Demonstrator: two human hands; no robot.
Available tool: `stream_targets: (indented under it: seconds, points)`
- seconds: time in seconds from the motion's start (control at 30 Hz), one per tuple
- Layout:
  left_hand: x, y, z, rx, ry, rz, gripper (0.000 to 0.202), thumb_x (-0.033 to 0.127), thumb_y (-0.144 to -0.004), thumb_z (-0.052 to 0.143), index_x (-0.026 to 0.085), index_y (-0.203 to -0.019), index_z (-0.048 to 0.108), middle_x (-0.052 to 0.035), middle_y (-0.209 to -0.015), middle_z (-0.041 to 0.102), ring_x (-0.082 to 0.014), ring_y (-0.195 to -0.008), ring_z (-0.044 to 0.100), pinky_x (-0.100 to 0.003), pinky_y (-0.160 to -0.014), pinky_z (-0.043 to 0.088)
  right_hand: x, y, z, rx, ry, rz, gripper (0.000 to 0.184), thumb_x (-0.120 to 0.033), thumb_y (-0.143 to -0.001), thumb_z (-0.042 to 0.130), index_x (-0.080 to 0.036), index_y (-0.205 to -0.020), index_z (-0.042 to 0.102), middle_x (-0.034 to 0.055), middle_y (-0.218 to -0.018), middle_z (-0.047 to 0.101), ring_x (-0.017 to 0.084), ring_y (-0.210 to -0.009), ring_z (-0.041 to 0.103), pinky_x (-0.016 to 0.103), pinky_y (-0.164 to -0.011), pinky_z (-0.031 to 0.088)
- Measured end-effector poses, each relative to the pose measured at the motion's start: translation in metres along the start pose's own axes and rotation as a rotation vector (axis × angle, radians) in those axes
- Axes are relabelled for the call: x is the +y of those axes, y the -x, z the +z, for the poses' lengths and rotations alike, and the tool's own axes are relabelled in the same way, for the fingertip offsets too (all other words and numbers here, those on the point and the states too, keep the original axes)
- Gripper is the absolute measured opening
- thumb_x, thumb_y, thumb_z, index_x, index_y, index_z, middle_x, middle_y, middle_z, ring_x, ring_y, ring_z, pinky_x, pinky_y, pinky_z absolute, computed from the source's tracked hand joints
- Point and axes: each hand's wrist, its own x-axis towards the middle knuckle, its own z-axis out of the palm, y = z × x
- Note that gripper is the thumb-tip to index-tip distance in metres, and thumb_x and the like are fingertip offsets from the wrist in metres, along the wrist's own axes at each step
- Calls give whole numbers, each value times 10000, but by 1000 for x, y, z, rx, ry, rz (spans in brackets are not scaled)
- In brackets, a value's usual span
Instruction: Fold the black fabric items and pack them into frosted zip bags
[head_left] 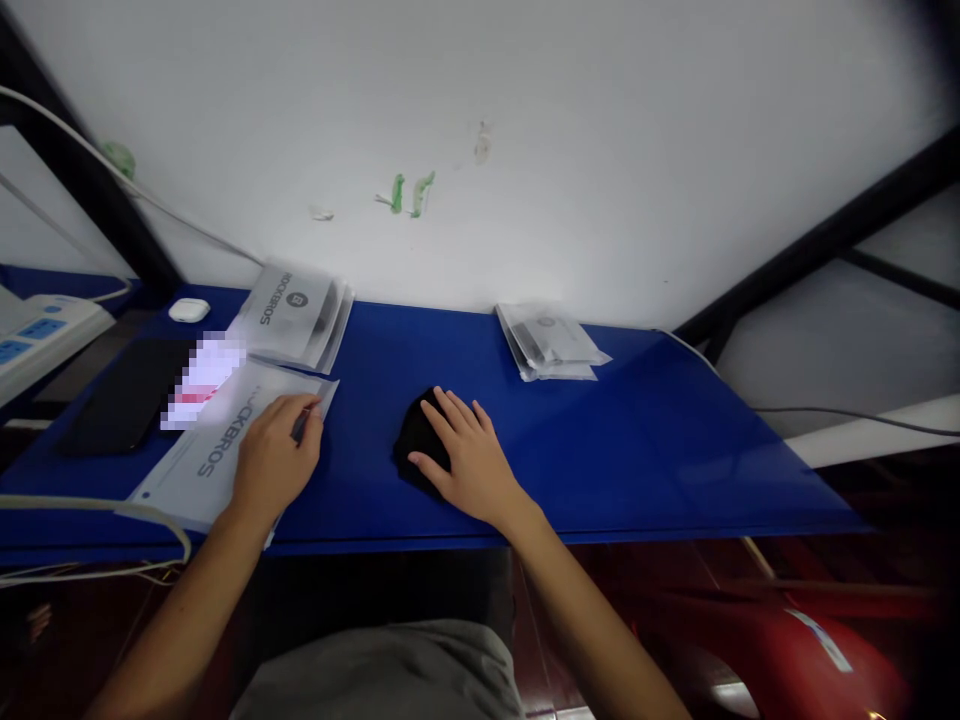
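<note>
My left hand (pixel 276 452) lies over a frosted plastic zip bag (pixel 217 465) printed ROCKBROS, near the front edge of the blue table. Its fingers are curled, with thumb and forefinger pinching at the bag's right edge; a small dark patch shows between them. My right hand (pixel 472 455) rests with fingers stretched out on a folded black cloth item (pixel 420 440) in the middle of the table. What kind of item it is, I cannot tell.
More ROCKBROS bags are stacked at back left (pixel 292 315), and a smaller bag pile (pixel 551 338) lies back right. A black phone (pixel 124 395), a lit screen (pixel 202 380), a white earbud case (pixel 189 310) and a power strip (pixel 52 335) are at left. A cable (pixel 90 505) crosses the front-left edge.
</note>
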Motion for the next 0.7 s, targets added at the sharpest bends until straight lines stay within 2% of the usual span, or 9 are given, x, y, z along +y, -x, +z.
stream_targets:
  seconds: [0.1,0.23,0.3,0.47,0.57,0.7]
  points:
    - [0,0,0,-3,-3,-7,240,291,-863,428,200,-946,634,-73,-952,687,-233,-917,642,-377,-873,494,1,2,-4,30,-29,-8,607,-483,-915,461,-201,-1444,363,128,-1521,340,276,-1415,283,549,-1135,251]
    - [-1,0,0,-6,-4,-9,250,294,-869,424,191,-956,635,-79,-956,687,-239,-914,641,-388,-871,493,-16,6,-6,176,35,166,504,-400,-945,410,-133,-1369,463,167,-1497,369,302,-1384,338,549,-1121,277]
    - [-1,0,1,-9,-3,-4,254,291,-872,423,184,-960,635,-84,-963,687,-243,-922,639,-392,-875,491,-28,7,-4,215,59,242,515,-412,-946,402,-106,-1355,476,192,-1489,371,333,-1372,350,565,-1101,299]
    - [-2,0,1,-6,-2,0,250,303,-875,414,195,-951,627,-78,-958,685,-236,-912,637,-390,-873,492,-42,2,9,120,69,278,603,-490,-935,401,-109,-1402,423,217,-1491,355,390,-1387,296,642,-1069,283]
    - [-1,0,1,-7,-5,-8,250,305,-875,413,197,-949,626,-72,-951,685,-231,-906,639,-386,-872,492,-36,-1,14,55,76,221,601,-479,-937,406,-114,-1414,410,208,-1504,336,377,-1405,263,642,-1090,248]
    - [-1,0,1,-6,-2,-10,251,302,-873,420,193,-948,634,-77,-955,686,-234,-915,638,-383,-877,490,-19,1,9,18,62,122,581,-467,-937,419,-156,-1427,399,174,-1520,318,332,-1418,255,614,-1111,240]
